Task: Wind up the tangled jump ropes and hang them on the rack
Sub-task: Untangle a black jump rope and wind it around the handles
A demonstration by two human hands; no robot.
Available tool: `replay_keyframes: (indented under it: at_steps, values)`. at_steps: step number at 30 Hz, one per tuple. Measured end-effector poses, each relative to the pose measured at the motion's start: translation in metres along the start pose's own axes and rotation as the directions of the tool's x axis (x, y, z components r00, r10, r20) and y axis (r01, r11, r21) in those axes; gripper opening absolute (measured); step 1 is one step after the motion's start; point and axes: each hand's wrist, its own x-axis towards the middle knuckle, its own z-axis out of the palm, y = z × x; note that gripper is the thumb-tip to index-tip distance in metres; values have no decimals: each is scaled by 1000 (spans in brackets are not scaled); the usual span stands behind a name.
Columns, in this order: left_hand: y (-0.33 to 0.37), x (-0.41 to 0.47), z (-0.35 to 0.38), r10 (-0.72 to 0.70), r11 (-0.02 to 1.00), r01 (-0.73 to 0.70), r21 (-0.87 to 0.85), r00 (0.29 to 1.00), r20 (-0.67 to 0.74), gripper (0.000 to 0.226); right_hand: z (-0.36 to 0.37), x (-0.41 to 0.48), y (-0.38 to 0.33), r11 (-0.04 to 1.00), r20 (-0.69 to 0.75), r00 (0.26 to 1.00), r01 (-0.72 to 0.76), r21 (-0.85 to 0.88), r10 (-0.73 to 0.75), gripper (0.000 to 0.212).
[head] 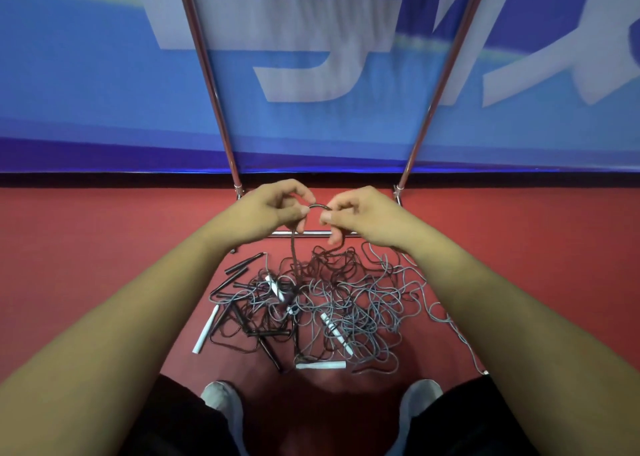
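Head view shows left hand and right hand pinching one dark rope above the tangled pile before the rack; advise drawing it free slowly, without tightening knots.

- The left forearm, reaching in from 8 o'clock, is bare along all of its visible length.
- The right forearm, from 4 o'clock, is bare in the same way.
- The left hand and right hand, just above centre, are ungloved, and each shows a short-cut thumbnail.
- Plain black legwear covers both legs at 7 and 5 o'clock; trousers or shorts cannot be told.
- The left shoe and right shoe, either side of 6 o'clock, are light grey with smooth, rounded toes.
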Motion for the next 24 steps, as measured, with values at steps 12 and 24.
replay_keyframes:
  at_steps: [12, 24]
  values:
    - [-24, -3, -19, -124, 940, 80, 332, 986, 113, 14, -40, 3, 1, 990, -572, 816, 2, 142, 80, 20]
    - [-13, 5, -14, -219, 858, 103, -504, 960, -176, 21, -44, 8, 27, 980, -594, 780, -144, 135, 196, 16]
